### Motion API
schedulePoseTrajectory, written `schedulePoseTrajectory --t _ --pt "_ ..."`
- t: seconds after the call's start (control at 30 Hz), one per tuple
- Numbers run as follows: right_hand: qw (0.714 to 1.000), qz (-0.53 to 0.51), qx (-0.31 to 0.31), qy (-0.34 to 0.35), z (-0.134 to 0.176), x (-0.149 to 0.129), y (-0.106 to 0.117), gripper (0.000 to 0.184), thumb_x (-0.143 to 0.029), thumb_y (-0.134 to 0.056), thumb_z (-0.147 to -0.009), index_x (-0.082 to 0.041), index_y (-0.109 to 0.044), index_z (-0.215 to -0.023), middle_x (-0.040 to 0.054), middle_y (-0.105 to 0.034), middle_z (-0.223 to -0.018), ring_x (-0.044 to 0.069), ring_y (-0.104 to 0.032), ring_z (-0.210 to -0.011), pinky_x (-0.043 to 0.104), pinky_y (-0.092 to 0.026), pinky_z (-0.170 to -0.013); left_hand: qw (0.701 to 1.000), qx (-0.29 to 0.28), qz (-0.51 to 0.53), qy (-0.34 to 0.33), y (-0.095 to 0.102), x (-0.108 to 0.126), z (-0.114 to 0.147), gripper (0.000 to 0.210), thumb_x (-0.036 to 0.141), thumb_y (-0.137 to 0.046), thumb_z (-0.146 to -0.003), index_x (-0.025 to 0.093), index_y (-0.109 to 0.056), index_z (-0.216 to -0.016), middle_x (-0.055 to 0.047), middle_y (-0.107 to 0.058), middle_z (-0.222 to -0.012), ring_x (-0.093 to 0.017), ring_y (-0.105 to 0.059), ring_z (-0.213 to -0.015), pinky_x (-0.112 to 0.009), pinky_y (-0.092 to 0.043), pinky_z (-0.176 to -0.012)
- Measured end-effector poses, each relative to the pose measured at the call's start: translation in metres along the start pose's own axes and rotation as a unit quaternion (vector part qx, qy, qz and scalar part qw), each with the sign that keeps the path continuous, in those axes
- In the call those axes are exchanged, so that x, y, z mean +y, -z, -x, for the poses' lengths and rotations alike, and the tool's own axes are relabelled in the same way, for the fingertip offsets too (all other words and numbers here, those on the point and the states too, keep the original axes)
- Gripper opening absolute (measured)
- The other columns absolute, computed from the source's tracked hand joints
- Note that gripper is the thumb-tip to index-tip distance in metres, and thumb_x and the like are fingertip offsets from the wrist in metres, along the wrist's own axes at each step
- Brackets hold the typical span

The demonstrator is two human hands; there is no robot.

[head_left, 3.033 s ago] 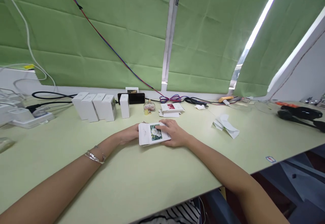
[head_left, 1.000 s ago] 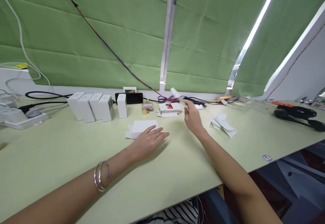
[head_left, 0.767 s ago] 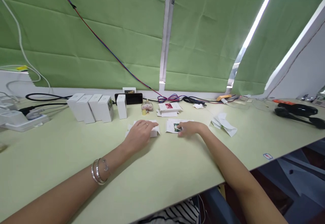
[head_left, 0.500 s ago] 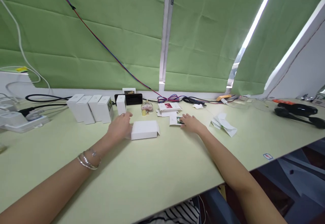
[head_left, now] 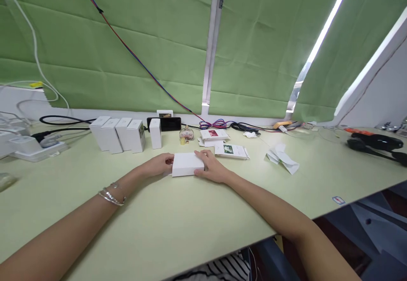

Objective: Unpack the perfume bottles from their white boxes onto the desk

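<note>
The right hand (head_left: 210, 166) has let go of the flower packet (head_left: 237, 151), which now lies by itself, and both hands have come to the white box (head_left: 186, 164); the work appears to have passed from packet to box. Taking the box as the clock's centre, with twelve facing the blinds, the left hand (head_left: 157, 164) is at nine and the right at three. The right grip is closed around its end, thumb on the near side. The left fingers curl at the other end; whether they pinch a flap, I cannot tell.

Counted on the bench (head_left: 152, 221): one box in hand; four upright boxes (head_left: 118, 136) bunched at ten o'clock, and a single upright box (head_left: 156, 133) at eleven, five in all; one perfume bottle (head_left: 187, 133) at twelve; one dark phone (head_left: 170, 124) between eleven and twelve; two picture-faced packets, the red-pictured packet (head_left: 215, 134) at one and the flower one at two; one creased paper (head_left: 285, 158) at three.
</note>
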State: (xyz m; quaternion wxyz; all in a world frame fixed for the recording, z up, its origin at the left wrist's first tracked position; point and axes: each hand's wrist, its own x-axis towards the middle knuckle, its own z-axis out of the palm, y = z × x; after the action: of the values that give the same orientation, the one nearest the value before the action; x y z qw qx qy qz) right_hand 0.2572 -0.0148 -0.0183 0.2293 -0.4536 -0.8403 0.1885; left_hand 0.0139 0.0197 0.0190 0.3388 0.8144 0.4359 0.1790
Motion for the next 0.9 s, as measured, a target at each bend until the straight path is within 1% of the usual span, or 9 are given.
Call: schedulePoseTrajectory --t 0.1,0.2,0.3,0.4,0.5,0.57,0.77,0.87,0.9 --pt "1.0 0.001 0.004 -0.002 0.0 0.001 0.004 0.071 -0.057 -0.06 -0.076 -0.021 -0.039 -0.134 0.0159 -0.028 -0.142 0.031 -0.023 -0.135 0.051 -0.022 -0.108 1.0 -0.003 -0.007 -0.006 0.001 -0.003 0.001 0.024 0.037 -0.061 -0.06 0.018 -0.062 -0.075 -0.002 -0.065 -0.076 -0.023 -0.059 -0.077 -0.03 -0.046 -0.069" --pt "1.0 -0.025 -0.007 0.014 0.001 0.002 0.012 0.064 -0.052 -0.064 -0.075 -0.021 -0.042 -0.127 0.0131 -0.041 -0.134 0.028 -0.038 -0.126 0.047 -0.031 -0.104 0.999 -0.006 0.035 0.004 0.012 -0.012 0.004 0.022 0.037 -0.063 -0.063 0.019 -0.059 -0.075 -0.001 -0.064 -0.078 -0.021 -0.059 -0.077 -0.028 -0.046 -0.068" --pt "0.999 -0.038 -0.011 -0.009 0.005 0.004 0.018 0.061 -0.047 -0.066 -0.073 -0.021 -0.043 -0.124 0.0108 -0.045 -0.126 0.026 -0.047 -0.114 0.043 -0.038 -0.097 0.987 0.071 0.144 0.016 0.022 -0.023 0.005 0.022 0.038 -0.062 -0.064 0.02 -0.054 -0.074 -0.002 -0.065 -0.083 -0.02 -0.06 -0.081 -0.03 -0.048 -0.071" --pt "0.999 -0.029 -0.018 -0.015 0.011 0.003 0.022 0.057 -0.041 -0.067 -0.073 -0.022 -0.043 -0.121 0.0099 -0.044 -0.124 0.025 -0.046 -0.114 0.042 -0.038 -0.097 0.948 0.162 0.275 0.017 0.024 -0.028 0.002 0.025 0.038 -0.061 -0.065 0.021 -0.048 -0.076 -0.005 -0.067 -0.098 -0.022 -0.062 -0.091 -0.033 -0.051 -0.075" --pt "1.0 0.009 -0.021 -0.007 0.015 0.002 0.027 0.052 -0.037 -0.065 -0.074 -0.021 -0.043 -0.118 0.0104 -0.043 -0.125 0.026 -0.045 -0.115 0.042 -0.038 -0.097 0.925 0.19 0.327 0.013 0.018 -0.023 -0.001 0.031 0.043 -0.062 -0.068 0.021 -0.047 -0.084 -0.006 -0.067 -0.105 -0.022 -0.065 -0.083 -0.037 -0.052 -0.072" --pt "0.998 0.066 -0.017 0.0 0.017 0.0 0.033 0.047 -0.034 -0.064 -0.074 -0.019 -0.046 -0.114 0.0119 -0.043 -0.125 0.028 -0.045 -0.115 0.043 -0.036 -0.097 0.934 0.184 0.307 0.004 0.013 -0.018 -0.001 0.035 0.05 -0.062 -0.07 0.022 -0.047 -0.085 -0.006 -0.066 -0.108 -0.021 -0.065 -0.08 -0.038 -0.052 -0.072" --pt "0.985 0.161 -0.056 0.023 0.023 -0.011 0.049 0.036 -0.048 -0.059 -0.077 -0.019 -0.051 -0.096 0.0124 -0.055 -0.108 0.03 -0.052 -0.1 0.043 -0.042 -0.084 0.974 0.188 0.115 -0.055 -0.001 -0.014 -0.003 0.04 0.06 -0.054 -0.078 0.022 -0.042 -0.077 -0.009 -0.063 -0.115 -0.026 -0.055 -0.11 -0.037 -0.044 -0.089" --pt "0.985 0.161 -0.054 0.012 0.024 -0.015 0.048 0.04 -0.048 -0.064 -0.073 -0.019 -0.051 -0.098 0.0131 -0.055 -0.107 0.031 -0.053 -0.098 0.043 -0.042 -0.082 0.977 0.195 0.07 -0.058 -0.005 -0.014 -0.004 0.036 0.057 -0.046 -0.083 0.022 -0.044 -0.087 -0.008 -0.06 -0.116 -0.025 -0.055 -0.109 -0.037 -0.044 -0.088" --pt "0.987 0.153 -0.053 0.005 0.024 -0.015 0.048 0.042 -0.046 -0.066 -0.072 -0.019 -0.051 -0.101 0.0135 -0.055 -0.108 0.031 -0.052 -0.1 0.043 -0.042 -0.083 0.972 0.219 0.056 -0.058 -0.007 -0.013 -0.004 0.036 0.056 -0.046 -0.083 0.022 -0.045 -0.095 -0.009 -0.059 -0.117 -0.024 -0.055 -0.108 -0.037 -0.044 -0.088"
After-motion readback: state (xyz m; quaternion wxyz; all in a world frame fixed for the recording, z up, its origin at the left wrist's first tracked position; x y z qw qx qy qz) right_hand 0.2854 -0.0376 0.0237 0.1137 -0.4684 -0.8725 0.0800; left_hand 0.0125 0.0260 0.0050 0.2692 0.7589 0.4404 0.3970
